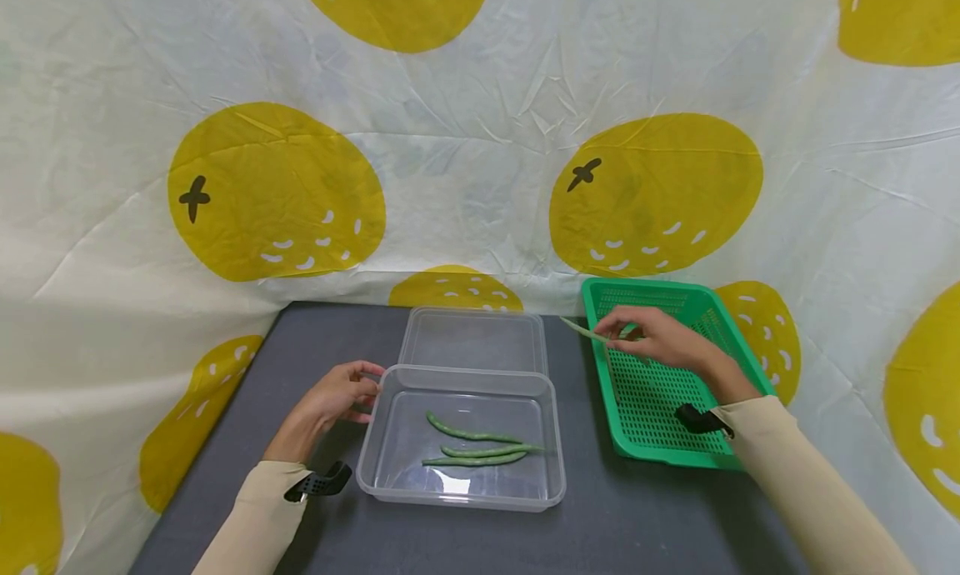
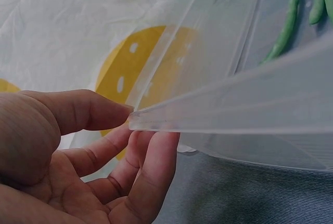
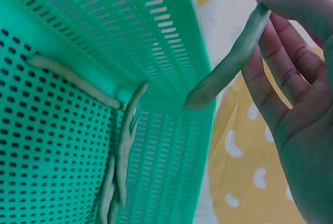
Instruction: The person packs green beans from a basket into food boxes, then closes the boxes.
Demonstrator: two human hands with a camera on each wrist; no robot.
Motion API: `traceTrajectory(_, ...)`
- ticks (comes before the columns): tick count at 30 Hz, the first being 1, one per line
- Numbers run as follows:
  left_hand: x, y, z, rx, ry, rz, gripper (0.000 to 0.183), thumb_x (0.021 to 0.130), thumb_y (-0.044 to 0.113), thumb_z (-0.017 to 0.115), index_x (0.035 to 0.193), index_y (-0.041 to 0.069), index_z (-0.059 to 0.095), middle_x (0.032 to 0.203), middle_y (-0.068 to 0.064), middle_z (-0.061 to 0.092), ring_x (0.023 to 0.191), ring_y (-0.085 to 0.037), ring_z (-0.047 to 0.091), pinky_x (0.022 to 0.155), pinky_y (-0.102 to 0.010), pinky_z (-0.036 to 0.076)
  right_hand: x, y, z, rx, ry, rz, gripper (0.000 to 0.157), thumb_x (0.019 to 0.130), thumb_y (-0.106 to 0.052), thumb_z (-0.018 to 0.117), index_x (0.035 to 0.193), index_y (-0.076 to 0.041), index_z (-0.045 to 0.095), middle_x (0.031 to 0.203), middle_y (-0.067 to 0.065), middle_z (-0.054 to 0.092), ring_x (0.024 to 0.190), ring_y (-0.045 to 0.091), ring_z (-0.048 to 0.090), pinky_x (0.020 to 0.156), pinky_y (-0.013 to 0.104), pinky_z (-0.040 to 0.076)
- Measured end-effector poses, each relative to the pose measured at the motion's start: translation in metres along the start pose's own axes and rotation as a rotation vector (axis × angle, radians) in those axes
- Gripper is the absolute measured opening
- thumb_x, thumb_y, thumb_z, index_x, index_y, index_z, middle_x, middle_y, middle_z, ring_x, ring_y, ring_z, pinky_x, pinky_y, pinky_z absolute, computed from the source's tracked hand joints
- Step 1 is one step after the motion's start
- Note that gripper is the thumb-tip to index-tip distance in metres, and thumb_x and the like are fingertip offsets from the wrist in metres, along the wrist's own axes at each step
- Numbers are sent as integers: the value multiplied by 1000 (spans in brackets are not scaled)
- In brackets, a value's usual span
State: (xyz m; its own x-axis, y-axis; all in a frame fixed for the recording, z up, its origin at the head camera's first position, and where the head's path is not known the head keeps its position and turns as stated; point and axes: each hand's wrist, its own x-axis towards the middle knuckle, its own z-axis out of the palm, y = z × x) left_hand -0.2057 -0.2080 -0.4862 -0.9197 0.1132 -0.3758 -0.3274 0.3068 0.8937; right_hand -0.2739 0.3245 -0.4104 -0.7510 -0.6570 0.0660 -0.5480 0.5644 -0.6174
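A green bean (image 3: 229, 70) is pinched between the thumb and fingers of my right hand (image 1: 652, 337), above the left side of the green plastic basket (image 1: 660, 452). More beans lie in the basket: one bean (image 3: 75, 79) on its own, and a few others (image 3: 125, 146) bunched along the wall in the right wrist view. My left hand (image 1: 337, 394) pinches the rim of the clear plastic box (image 1: 465, 502) near its far left corner, thumb above and fingers below in the left wrist view. Inside the box three green beans (image 1: 474, 434) lie roughly side by side.
A clear flat lid (image 1: 472, 337) lies behind the box on the dark table (image 1: 480, 546). Behind the table hangs a pale cloth (image 1: 465, 175) printed with yellow fruit. The basket stands to the right of the box, with a strip of table between them.
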Motion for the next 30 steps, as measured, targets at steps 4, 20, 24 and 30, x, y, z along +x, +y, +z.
traceTrajectory(4, 0, -1, 0, -2, 0, 2, 41, 96, 9, 60, 135, -2, 54, 114, -23, 65, 91, -30, 68, 67, -40, 60, 3, -8, 4, 21, -22, -8, 26, 98, -17, 68, 124, -19, 68, 115, 4, 69, 99, 14, 65, 83, 40, 57)
traceTrajectory(20, 0, -1, -1, -5, 0, -2, 41, 96, 9, 60, 135, -2, 54, 113, -22, 65, 91, -32, 68, 67, -40, 60, 17, -30, 20, 63, -94, -36, 28, 100, -17, 66, 127, -23, 66, 118, -3, 68, 99, 11, 65, 85, 39, 57)
traceTrajectory(24, 0, 0, -1, -10, -5, 4, 42, 96, 9, 60, 135, -2, 53, 113, -23, 64, 91, -31, 68, 68, -41, 60, 21, -36, 25, 77, -108, -61, 29, 100, -13, 65, 127, -20, 66, 116, -1, 67, 97, 14, 64, 83, 38, 58)
traceTrajectory(30, -1, 1, -1, -5, -9, 6, 42, 96, 10, 60, 135, -2, 53, 112, -23, 65, 90, -29, 68, 69, -41, 60, 27, -44, 32, 70, -117, -102, 29, 100, -13, 65, 128, -20, 67, 114, -2, 67, 96, 12, 63, 81, 34, 58)
